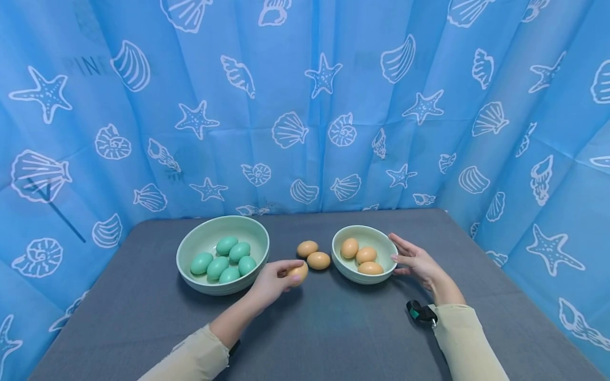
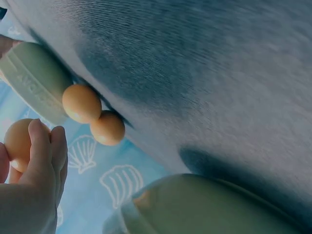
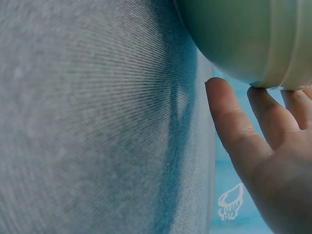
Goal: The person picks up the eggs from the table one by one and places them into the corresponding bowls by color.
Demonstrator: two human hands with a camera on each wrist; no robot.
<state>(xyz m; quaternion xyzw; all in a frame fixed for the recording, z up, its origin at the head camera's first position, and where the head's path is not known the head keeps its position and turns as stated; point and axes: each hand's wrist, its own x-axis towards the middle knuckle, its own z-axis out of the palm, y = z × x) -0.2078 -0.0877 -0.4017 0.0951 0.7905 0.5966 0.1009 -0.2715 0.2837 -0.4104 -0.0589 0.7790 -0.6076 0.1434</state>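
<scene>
My left hand (image 1: 274, 286) pinches a brown egg (image 1: 297, 273) between thumb and fingers, above the table just right of the large bowl. The left wrist view also shows this egg (image 2: 20, 144) in the fingers. Two more brown eggs, a rear one (image 1: 307, 248) and a front one (image 1: 318, 260), lie side by side on the table. To their right stands a small pale green bowl (image 1: 358, 278) with 3 brown eggs in it. My right hand (image 1: 421, 267) rests its fairly straight fingertips against this bowl's right side; the right wrist view shows them at the bowl wall (image 3: 243, 44).
A larger pale green bowl (image 1: 220, 288) stands at the left, with several green eggs (image 1: 217, 268) inside. Grey cloth covers the table (image 1: 333, 338). Behind and beside it hangs a blue curtain (image 1: 305, 159) with shells and starfish. A black strap (image 1: 419, 311) hangs by the right sleeve.
</scene>
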